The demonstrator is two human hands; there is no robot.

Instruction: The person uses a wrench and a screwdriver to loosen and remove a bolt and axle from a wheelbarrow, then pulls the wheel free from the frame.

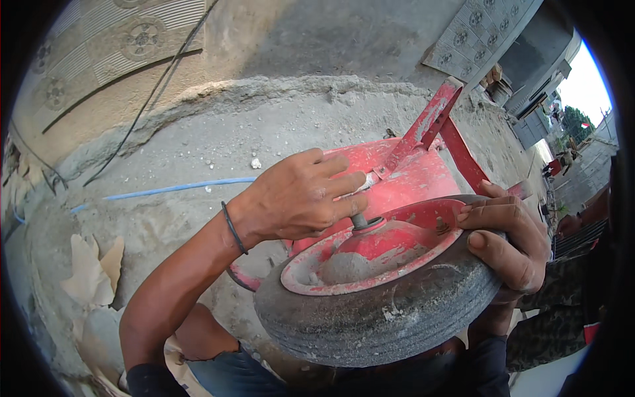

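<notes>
A wheelbarrow wheel (377, 324) with a black, dust-covered tyre and a red rim is tilted in front of me. My right hand (509, 231) grips the tyre on its right side, fingers curled over the rim edge. My left hand (301, 195), with a black band at the wrist, bends its fingers round the end of the grey axle (359, 221) at the hub; its thumb is hidden. Beyond the wheel lies the red wheelbarrow tray (413, 182), scuffed and apparently upside down. A red metal leg frame (430, 122) rises from it.
Behind runs a rough concrete wall (317, 46) with patterned tiles (142, 40). A blue hose (178, 188) lies on the dusty ground, and a dark cable (149, 99) hangs at left. Torn paper (89, 271) sits near my left arm. Another person in camouflage trousers (552, 324) is close at right.
</notes>
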